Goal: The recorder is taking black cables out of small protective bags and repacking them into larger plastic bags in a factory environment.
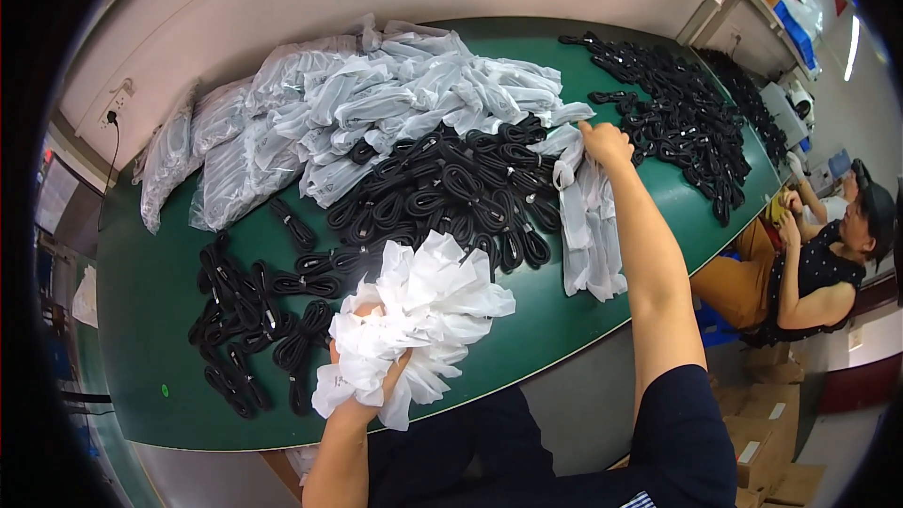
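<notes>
A thick bunch of crumpled white plastic bags (423, 306) fans out from my left hand (386, 372), whose fingers are wrapped round it and largely covered by it. At the far end of my outstretched arm, my right hand (607, 144) is closed at the top of a row of bagged bundles (591, 226), its fingertips at a plastic bag's end. Between the hands lies a heap of coiled black cables (451, 183), each looped and tied. Behind it rises a large pile of cables in translucent bags (404, 85).
Loose coiled cables (249, 306) lie at the left of the green table (169, 254). More black cables (677, 103) spread over its far right. A co-worker (818, 254) sits beyond the right edge. Cardboard boxes (767, 423) stand at the lower right. A wall runs along the back.
</notes>
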A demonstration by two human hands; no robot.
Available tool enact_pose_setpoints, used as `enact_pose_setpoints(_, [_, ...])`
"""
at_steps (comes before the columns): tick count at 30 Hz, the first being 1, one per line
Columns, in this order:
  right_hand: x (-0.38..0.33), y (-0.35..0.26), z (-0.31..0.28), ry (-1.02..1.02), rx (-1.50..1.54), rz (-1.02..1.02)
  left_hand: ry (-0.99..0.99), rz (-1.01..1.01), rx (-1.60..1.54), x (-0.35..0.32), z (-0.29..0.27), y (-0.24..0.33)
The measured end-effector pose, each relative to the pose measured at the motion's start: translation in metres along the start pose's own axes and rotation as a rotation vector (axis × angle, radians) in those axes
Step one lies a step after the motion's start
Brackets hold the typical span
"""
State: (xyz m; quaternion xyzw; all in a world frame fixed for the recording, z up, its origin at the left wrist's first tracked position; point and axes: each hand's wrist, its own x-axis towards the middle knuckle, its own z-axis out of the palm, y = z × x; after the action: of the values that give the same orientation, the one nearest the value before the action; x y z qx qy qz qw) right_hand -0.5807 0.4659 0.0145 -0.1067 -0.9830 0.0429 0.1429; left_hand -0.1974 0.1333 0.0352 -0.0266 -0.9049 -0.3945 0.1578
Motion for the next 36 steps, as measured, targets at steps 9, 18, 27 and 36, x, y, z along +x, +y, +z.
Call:
enact_pose_setpoints(9, [-0.008, -0.048, -0.026, -0.073, 1.13, -0.17, 0.014, -0.063, -0.047, -0.012, 0.0, -0.012])
enact_pose_setpoints(18, [-0.172, -0.11, -0.133, -0.421, 1.254, -0.749, -0.028, 0.083, -0.124, 0.016, 0.005, 0.013])
enact_pose_setpoints(27, [-0.137, -0.067, -0.09, -0.233, 0.861, -0.727, -0.04, 0.141, -0.024, 0.008, 0.001, -0.003])
enact_pose_setpoints(36, [-0.009, -0.004, -0.005, -0.233, 0.121, 0.125, -0.073, 0.018, -0.163, 0.004, -0.002, 0.014])
